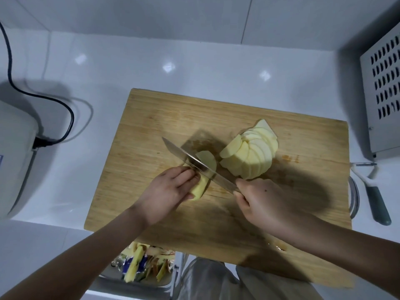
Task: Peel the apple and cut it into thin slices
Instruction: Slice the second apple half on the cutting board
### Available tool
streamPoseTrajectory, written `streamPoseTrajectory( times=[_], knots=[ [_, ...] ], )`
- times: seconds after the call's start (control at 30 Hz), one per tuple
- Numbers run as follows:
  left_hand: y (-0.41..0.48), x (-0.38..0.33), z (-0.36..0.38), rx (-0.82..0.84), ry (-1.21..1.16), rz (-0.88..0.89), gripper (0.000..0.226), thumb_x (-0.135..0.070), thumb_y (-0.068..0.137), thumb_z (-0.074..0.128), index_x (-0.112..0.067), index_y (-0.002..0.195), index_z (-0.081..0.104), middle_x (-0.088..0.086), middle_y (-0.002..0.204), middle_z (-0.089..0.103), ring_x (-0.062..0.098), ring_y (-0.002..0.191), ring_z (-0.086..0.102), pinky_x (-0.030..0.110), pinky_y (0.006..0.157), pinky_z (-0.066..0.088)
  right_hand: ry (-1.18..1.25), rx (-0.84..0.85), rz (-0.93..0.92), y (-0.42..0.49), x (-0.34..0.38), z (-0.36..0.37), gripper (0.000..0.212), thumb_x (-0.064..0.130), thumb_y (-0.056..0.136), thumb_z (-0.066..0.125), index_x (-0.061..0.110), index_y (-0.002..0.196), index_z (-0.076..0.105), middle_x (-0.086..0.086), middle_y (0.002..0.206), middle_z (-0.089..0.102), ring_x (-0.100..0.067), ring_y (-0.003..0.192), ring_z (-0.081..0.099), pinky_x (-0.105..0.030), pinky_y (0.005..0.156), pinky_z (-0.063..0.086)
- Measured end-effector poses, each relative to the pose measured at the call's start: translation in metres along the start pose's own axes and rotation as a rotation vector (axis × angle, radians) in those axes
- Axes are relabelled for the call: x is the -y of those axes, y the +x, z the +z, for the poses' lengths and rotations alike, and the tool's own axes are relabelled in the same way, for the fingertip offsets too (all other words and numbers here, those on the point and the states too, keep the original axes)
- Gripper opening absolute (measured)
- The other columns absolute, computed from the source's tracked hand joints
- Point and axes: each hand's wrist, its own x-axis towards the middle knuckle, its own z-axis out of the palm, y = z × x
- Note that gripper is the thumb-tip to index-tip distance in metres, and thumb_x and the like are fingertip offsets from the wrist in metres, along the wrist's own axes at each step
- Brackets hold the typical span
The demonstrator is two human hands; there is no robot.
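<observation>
A peeled apple piece (pixel 200 187) lies on the wooden cutting board (pixel 151 131), and my left hand (pixel 167 191) holds it down with curled fingers. My right hand (pixel 262 202) grips the handle of a knife (pixel 194 163), whose blade crosses the piece just beside my left fingertips. A freshly cut slice (pixel 207 159) leans on the far side of the blade. A fanned pile of several thin apple slices (pixel 251 152) sits to the right of the knife.
A peeler (pixel 376 198) lies on the white counter right of the board. A vented metal appliance (pixel 383 87) stands at the far right. A white appliance (pixel 15 156) with a black cord (pixel 65 109) sits left. Peelings fill a bin (pixel 142 267) below the counter edge.
</observation>
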Motion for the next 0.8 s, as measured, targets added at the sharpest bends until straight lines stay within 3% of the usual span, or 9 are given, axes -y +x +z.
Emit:
streamPoseTrajectory(
  times=[0.2,0.4,0.53,0.63,0.8],
  knots=[
    [0.002,-0.002,-0.002,-0.004,0.008,0.005,0.044,-0.032,0.085,0.046,-0.006,0.114,0.068,0.007,0.107,0.068,0.02,0.103,0.049,0.032,0.081,0.054,-0.053,0.067,-0.025,-0.007,0.0,-0.01,0.019,0.022,0.099,0.036,0.018,0.106,0.053,0.012,0.058,0.036,-0.003,0.047,0.035,-0.018,0.041,0.021],
    [0.002,0.0,-0.001,-0.001,-0.003,0.003,0.045,-0.032,0.085,0.046,-0.007,0.114,0.067,0.007,0.109,0.067,0.02,0.103,0.049,0.033,0.08,0.056,-0.056,0.087,-0.033,-0.007,0.004,-0.012,0.021,0.02,0.098,0.038,0.019,0.112,0.053,0.014,0.061,0.037,-0.002,0.05,0.037,-0.015,0.043,0.026],
    [0.002,0.001,-0.001,0.0,0.004,0.01,0.046,-0.031,0.085,0.045,-0.007,0.118,0.066,0.007,0.111,0.066,0.02,0.104,0.049,0.034,0.082,0.055,-0.046,0.112,-0.036,0.003,0.005,-0.007,0.012,0.016,0.097,0.038,0.019,0.094,0.049,0.011,0.061,0.037,-0.003,0.05,0.037,-0.017,0.043,0.026],
    [0.001,0.001,-0.001,0.0,-0.011,0.003,0.047,-0.032,0.085,0.045,-0.007,0.119,0.065,0.007,0.113,0.066,0.019,0.105,0.048,0.033,0.084,0.054,-0.04,0.127,-0.019,0.02,0.006,0.006,0.03,0.011,0.096,0.039,0.017,0.067,0.032,0.006,0.058,0.038,-0.01,0.049,0.039,-0.023,0.045,0.03],
    [-0.003,-0.001,0.001,-0.002,-0.058,-0.074,0.047,-0.033,0.086,0.048,-0.001,0.116,0.063,0.013,0.115,0.064,0.02,0.108,0.049,0.033,0.084,0.054,-0.019,0.095,0.0,0.027,0.001,0.02,0.016,0.014,0.095,0.041,0.015,0.08,0.041,0.007,0.058,0.039,-0.01,0.048,0.038,-0.025,0.045,0.031]
  ],
)
